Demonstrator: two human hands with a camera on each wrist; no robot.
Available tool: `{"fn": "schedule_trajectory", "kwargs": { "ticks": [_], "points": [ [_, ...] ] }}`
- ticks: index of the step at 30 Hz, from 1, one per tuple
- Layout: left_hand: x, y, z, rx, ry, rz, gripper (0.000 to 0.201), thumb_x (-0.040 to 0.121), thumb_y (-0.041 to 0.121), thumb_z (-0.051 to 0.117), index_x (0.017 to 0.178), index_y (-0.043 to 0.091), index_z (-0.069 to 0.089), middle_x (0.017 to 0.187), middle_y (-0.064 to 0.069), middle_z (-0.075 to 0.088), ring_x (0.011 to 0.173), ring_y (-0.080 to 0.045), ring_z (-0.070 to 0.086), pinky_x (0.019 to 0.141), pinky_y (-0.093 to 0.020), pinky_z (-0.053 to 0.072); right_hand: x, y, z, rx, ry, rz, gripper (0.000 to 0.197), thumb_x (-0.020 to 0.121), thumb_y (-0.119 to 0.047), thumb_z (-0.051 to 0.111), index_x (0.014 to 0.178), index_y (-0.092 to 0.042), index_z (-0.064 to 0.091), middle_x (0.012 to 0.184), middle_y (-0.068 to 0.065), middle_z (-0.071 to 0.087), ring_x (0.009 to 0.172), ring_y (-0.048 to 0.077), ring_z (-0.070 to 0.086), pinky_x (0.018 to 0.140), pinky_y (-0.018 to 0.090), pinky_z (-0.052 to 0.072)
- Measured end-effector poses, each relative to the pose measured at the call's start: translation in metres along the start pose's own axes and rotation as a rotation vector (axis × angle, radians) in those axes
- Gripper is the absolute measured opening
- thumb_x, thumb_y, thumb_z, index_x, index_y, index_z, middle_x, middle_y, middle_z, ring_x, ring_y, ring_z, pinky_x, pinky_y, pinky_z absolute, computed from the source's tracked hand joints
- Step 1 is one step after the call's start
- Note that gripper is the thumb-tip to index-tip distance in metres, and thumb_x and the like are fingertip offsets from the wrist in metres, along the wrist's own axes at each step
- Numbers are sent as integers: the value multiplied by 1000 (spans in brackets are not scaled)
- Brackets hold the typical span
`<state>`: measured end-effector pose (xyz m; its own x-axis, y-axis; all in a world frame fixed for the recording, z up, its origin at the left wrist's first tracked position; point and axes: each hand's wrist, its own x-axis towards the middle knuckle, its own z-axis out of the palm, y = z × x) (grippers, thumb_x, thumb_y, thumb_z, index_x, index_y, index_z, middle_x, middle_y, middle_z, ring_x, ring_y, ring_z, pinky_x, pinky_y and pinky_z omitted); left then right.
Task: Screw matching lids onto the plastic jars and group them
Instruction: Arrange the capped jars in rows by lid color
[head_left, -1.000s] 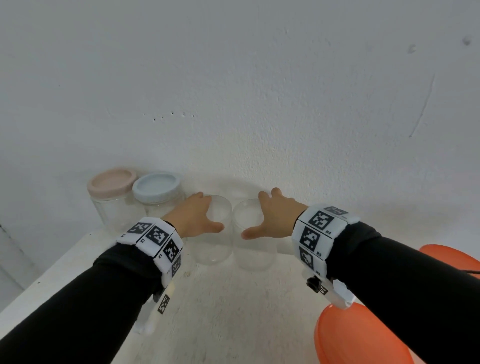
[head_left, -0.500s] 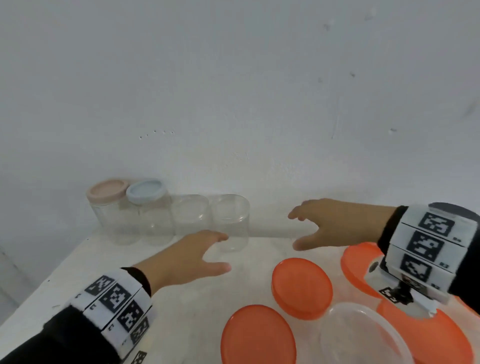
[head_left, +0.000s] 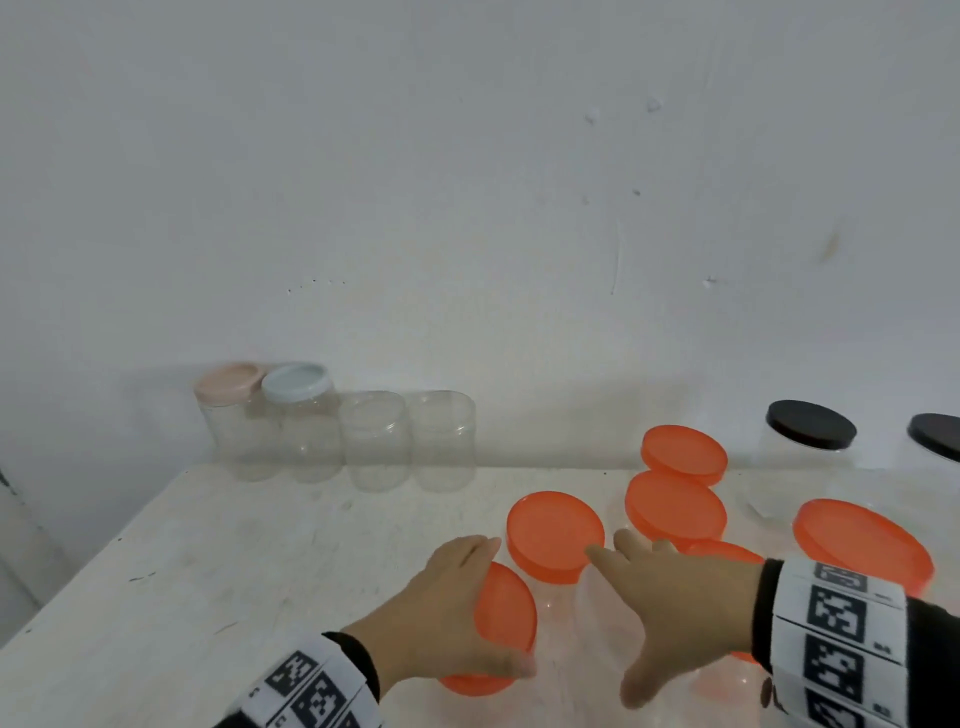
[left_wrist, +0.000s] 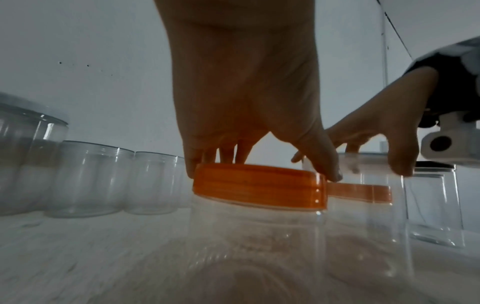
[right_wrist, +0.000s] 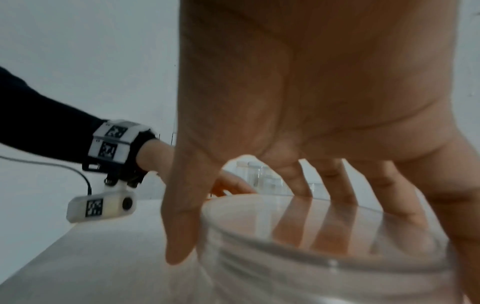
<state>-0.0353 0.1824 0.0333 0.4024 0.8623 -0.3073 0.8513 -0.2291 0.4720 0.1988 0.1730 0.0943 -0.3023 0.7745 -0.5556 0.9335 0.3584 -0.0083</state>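
Note:
My left hand (head_left: 447, 613) lies over an orange lid (head_left: 511, 613) that sits on a clear jar near the table's front. In the left wrist view its fingers and thumb curl round the rim of that lid (left_wrist: 257, 185). Just to the right stands a lidless clear jar (head_left: 587, 634). My right hand (head_left: 680, 608) grips its mouth from above. In the right wrist view the thumb hangs outside the near rim of this jar (right_wrist: 324, 267) and the fingers reach over the far rim. Several more orange-lidded jars (head_left: 556, 535) stand behind both hands.
Against the back wall at the left stand a pink-lidded jar (head_left: 228, 382), a pale-blue-lidded jar (head_left: 296, 382) and two lidless clear jars (head_left: 371, 441). Two black-lidded jars (head_left: 810, 423) stand at the back right. The table's left edge (head_left: 104, 551) runs diagonally.
Both hands have left the two lidless jars at the back wall and come nearer and to the right. The left now holds an orange lid, the right a lidless jar.

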Motion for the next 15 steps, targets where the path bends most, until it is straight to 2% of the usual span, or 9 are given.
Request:
{"fn": "schedule_trajectory", "kwargs": {
  "ticks": [2, 5, 9, 11, 13, 15],
  "points": [
    [0, 0, 3, 15, 22, -8, 120, 66, 73, 67, 153, 27, -1, 157, 16, -1, 145, -9, 5, 118, -38, 20, -4, -2, -2, 14, 29, -24, 119, 67, -65, 71, 152, -26, -3, 147, -3, 16, 131, 26, 27, 100, 43, 43],
    [1, -6, 3, 9, 40, -22, 115, 66, 71, 68, 153, 25, 7, 154, 14, 10, 142, -12, 14, 116, -38, 25, -14, -3, -19, 22, 87, -86, 112, 65, -66, 69, 150, -31, 4, 132, -9, 24, 118, 17, 29, 97, 39, 44],
    [2, -23, -7, -15, 71, -81, 112, 66, 71, 66, 152, 27, 9, 152, 15, 12, 140, -13, 19, 113, -38, 29, -26, -2, -65, 76, 222, -139, 117, 56, -77, 64, 149, -37, 5, 131, -21, 25, 120, 7, 32, 101, 28, 39],
    [1, -34, -13, -48, 105, -112, 110, 68, 69, 67, 152, 27, 10, 153, 15, 12, 140, -13, 19, 113, -37, 30, -22, -5, -91, 127, 329, -150, 119, 55, -79, 64, 151, -37, 8, 135, -20, 26, 125, 7, 31, 105, 29, 36],
    [1, -45, -18, -89, 148, -135, 107, 70, 67, 67, 152, 27, 10, 153, 14, 11, 140, -13, 19, 113, -36, 30, -8, -11, -113, 181, 457, -156, 114, 61, -74, 69, 151, -34, 12, 141, -16, 26, 130, 12, 29, 107, 33, 33],
    [1, -56, -22, -117, 206, -153, 104, 73, 64, 67, 152, 26, 10, 154, 13, 11, 140, -12, 17, 114, -35, 28, 15, -21, -131, 230, 577, -150, 109, 65, -67, 72, 151, -30, 16, 144, -10, 26, 130, 18, 27, 103, 34, 34]
  ]
}}
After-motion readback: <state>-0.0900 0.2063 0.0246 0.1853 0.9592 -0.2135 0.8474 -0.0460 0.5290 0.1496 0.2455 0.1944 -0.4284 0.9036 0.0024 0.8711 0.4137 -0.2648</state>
